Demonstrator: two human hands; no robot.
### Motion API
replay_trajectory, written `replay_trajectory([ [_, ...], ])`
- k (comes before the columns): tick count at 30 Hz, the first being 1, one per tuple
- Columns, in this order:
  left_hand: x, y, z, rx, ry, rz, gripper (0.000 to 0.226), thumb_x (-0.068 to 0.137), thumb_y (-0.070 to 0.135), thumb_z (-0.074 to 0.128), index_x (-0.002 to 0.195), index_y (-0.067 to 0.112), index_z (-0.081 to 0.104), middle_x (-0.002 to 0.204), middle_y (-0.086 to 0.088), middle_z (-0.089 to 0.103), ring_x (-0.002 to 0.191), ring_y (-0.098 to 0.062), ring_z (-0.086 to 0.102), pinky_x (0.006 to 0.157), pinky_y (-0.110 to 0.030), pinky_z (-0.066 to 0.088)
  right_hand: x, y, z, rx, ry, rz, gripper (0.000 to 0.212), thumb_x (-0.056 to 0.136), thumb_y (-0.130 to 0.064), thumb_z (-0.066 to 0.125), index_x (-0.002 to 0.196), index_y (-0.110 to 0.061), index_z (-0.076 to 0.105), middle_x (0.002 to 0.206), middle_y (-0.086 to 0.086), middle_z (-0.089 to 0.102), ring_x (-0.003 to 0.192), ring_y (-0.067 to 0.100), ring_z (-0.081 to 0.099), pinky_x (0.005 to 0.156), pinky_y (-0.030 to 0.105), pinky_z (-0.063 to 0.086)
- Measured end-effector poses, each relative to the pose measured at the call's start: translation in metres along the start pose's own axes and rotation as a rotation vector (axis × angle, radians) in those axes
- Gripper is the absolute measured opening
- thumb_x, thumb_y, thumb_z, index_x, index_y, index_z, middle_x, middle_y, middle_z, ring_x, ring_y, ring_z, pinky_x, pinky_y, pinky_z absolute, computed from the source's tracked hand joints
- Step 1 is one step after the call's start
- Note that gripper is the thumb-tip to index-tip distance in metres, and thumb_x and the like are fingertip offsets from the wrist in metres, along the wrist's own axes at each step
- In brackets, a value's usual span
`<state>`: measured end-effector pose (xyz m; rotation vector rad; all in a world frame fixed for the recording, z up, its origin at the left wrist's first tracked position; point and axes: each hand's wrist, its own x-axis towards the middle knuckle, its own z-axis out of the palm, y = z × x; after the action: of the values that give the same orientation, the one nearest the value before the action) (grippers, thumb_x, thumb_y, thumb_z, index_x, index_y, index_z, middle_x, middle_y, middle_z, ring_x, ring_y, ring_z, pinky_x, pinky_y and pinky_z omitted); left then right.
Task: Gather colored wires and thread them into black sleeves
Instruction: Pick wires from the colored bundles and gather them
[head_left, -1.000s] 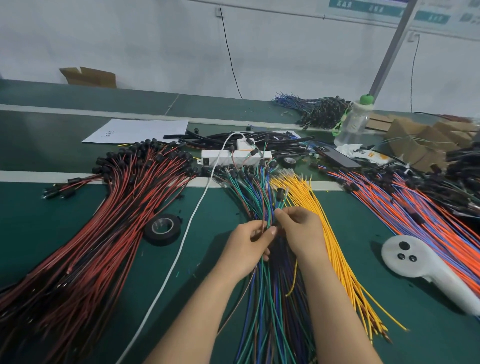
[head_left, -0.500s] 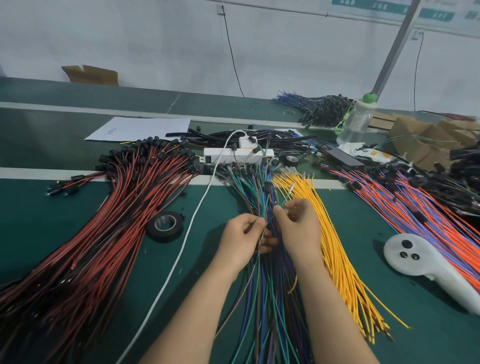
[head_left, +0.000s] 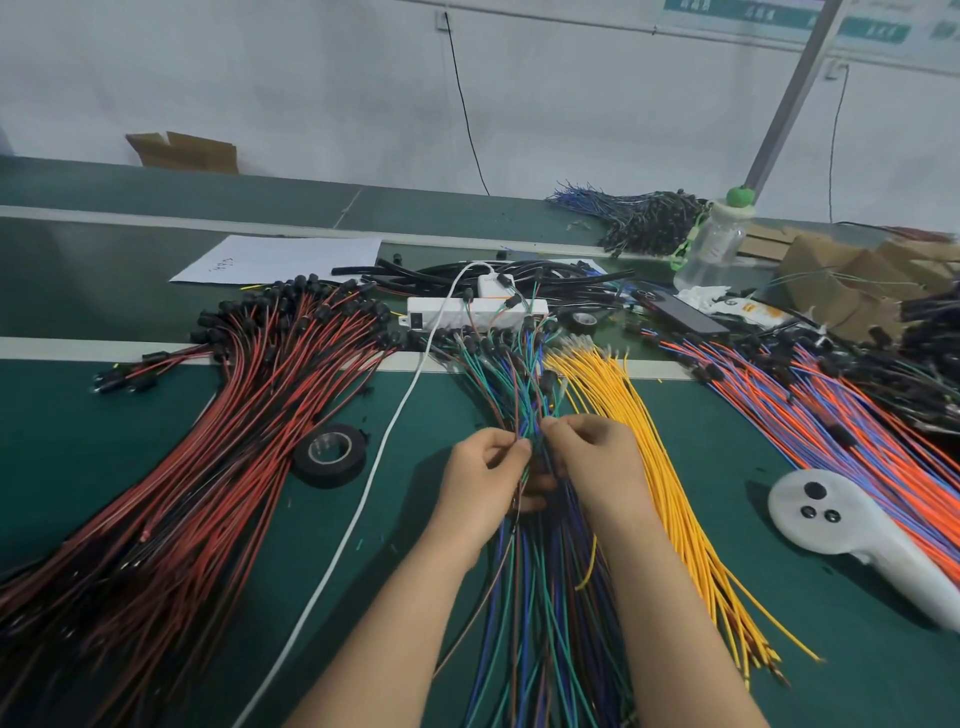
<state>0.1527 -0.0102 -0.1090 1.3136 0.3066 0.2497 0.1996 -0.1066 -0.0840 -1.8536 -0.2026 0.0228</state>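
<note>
Wires (head_left: 524, 597), thin, glossy green, blue and brown strands, fan across the green felt table (head_left: 727, 519) (between yellow and red bundles); left hand (head_left: 480, 486) and right hand (head_left: 592, 462) both pinch strands mid-bundle.

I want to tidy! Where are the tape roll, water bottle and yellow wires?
tape roll (head_left: 332, 477), head view, black rim.
water bottle (head_left: 709, 249), head view, clear body.
yellow wires (head_left: 602, 389), head view, bundle middle.

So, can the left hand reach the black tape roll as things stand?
Probably yes: the tape roll lies left of the left hand, only a thin white cable between them; the hand must first release the mixed wires it pinches.
</note>
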Motion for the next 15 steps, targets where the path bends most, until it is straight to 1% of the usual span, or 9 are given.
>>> replay_trajectory([
  [2, 0.0024, 0.0009, -0.0023, -0.059, 0.001, -0.04, 0.01, 0.096, 0.008, 0.051, 0.094, 0.002, 0.059, 0.075, -0.006, 0.063, 0.054, -0.008, 0.063, 0.049, -0.021, 0.05, -0.0018, -0.0016, -0.0004, 0.126, -0.049, 0.01, 0.033, 0.092, -0.013, 0.059, 0.059, -0.013, 0.056, 0.046, -0.006, 0.049, 0.044, 0.006, 0.045, 0.049, 0.015, 0.042],
  [4, 0.0039, 0.001, -0.0048, -0.072, -0.021, -0.051, 0.015, 0.096, 0.007, 0.05, 0.094, -0.001, 0.062, 0.074, -0.008, 0.062, 0.055, -0.007, 0.061, 0.051, -0.019, 0.05, -0.0022, -0.0026, 0.0, 0.128, -0.07, 0.0, 0.028, 0.093, -0.013, 0.057, 0.065, -0.012, 0.059, 0.049, -0.006, 0.053, 0.045, 0.006, 0.049, 0.049, 0.015, 0.043],
  [6, 0.0039, 0.002, -0.0067, -0.087, -0.007, -0.048, 0.016, 0.095, 0.007, 0.051, 0.086, 0.003, 0.064, 0.07, -0.006, 0.063, 0.057, -0.008, 0.062, 0.052, -0.02, 0.051, -0.0013, -0.0015, 0.0026, 0.05, -0.023, -0.041, 0.028, 0.094, -0.015, 0.056, 0.066, -0.012, 0.057, 0.052, -0.003, 0.054, 0.049, 0.011, 0.05, 0.054, 0.021, 0.044],
  [8, 0.0037, 0.0031, -0.0069, -0.075, 0.011, -0.035, 0.016, 0.094, 0.007, 0.053, 0.082, 0.005, 0.062, 0.069, -0.004, 0.062, 0.057, -0.008, 0.064, 0.052, -0.021, 0.052, -0.0006, 0.0005, 0.0056, 0.016, 0.034, -0.063, 0.027, 0.094, -0.017, 0.055, 0.068, -0.012, 0.056, 0.059, 0.002, 0.055, 0.058, 0.023, 0.056, 0.061, 0.033, 0.047],
  [9, 0.0035, 0.0036, -0.0067, -0.063, 0.008, -0.03, 0.014, 0.094, 0.007, 0.053, 0.084, 0.005, 0.061, 0.071, -0.005, 0.061, 0.056, -0.007, 0.065, 0.052, -0.021, 0.053, -0.0008, 0.0014, 0.0071, 0.022, 0.046, -0.061, 0.026, 0.094, -0.017, 0.055, 0.068, -0.013, 0.055, 0.061, 0.004, 0.056, 0.062, 0.031, 0.06, 0.064, 0.039, 0.05],
  [11, 0.0033, 0.0031, -0.0062, -0.052, 0.001, -0.026, 0.009, 0.094, 0.007, 0.053, 0.091, 0.002, 0.06, 0.076, -0.008, 0.06, 0.056, -0.007, 0.065, 0.052, -0.021, 0.053, -0.0006, 0.003, 0.009, 0.028, 0.05, -0.054, 0.025, 0.094, -0.018, 0.056, 0.07, -0.013, 0.055, 0.062, 0.006, 0.057, 0.067, 0.037, 0.064, 0.068, 0.046, 0.052],
  [13, 0.0024, 0.0024, -0.0065, -0.061, 0.006, -0.024, 0.012, 0.094, 0.008, 0.054, 0.101, -0.002, 0.059, 0.081, -0.01, 0.061, 0.057, -0.008, 0.065, 0.053, -0.022, 0.053, 0.0005, 0.0043, 0.0087, 0.017, 0.059, -0.046, 0.021, 0.093, -0.017, 0.056, 0.073, -0.013, 0.055, 0.064, 0.006, 0.059, 0.065, 0.035, 0.064, 0.067, 0.045, 0.053],
  [15, 0.0018, 0.0017, -0.0067, -0.052, -0.004, -0.015, 0.013, 0.093, 0.009, 0.055, 0.102, 0.0, 0.059, 0.086, -0.01, 0.064, 0.06, -0.009, 0.066, 0.054, -0.023, 0.054, 0.001, 0.0054, 0.008, 0.045, 0.068, -0.019, 0.012, 0.092, -0.011, 0.056, 0.081, -0.015, 0.053, 0.067, 0.007, 0.061, 0.055, 0.023, 0.061, 0.059, 0.036, 0.053],
])
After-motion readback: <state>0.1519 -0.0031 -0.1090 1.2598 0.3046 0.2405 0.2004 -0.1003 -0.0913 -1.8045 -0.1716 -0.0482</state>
